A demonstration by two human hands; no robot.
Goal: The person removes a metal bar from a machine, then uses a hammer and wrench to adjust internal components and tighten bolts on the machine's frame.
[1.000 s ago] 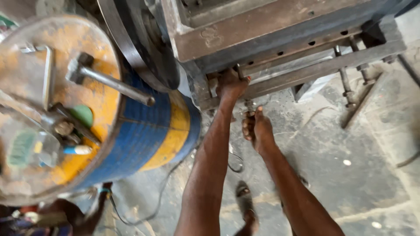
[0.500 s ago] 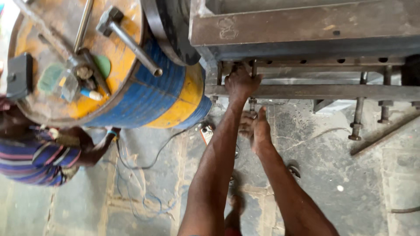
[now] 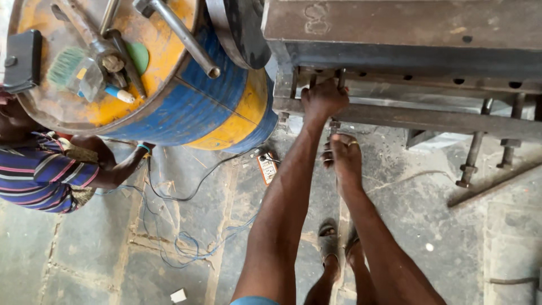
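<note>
My left hand [image 3: 323, 99] is closed around the top of a vertical bolt [image 3: 340, 79] that passes through the lower rail of a grey steel machine frame [image 3: 406, 62]. My right hand [image 3: 343, 157], with a ring on one finger, sits just below the rail, fingers pinched on the bolt's lower end [image 3: 333, 125]. Both forearms reach forward from the bottom of the view. What the right fingers hold beyond the bolt is hidden.
A blue and yellow drum [image 3: 169, 96] at left carries a hammer [image 3: 180, 34], a brush [image 3: 73, 65] and other tools. A person in a striped shirt [image 3: 42, 172] crouches beside it. Blue and black cables [image 3: 169, 226] trail over the concrete floor. More bolts [image 3: 471, 152] hang at right.
The view has shifted so the drum and frame sit higher and larger. Both hands stay at the same bolt on the rail, the right one slightly lower.
</note>
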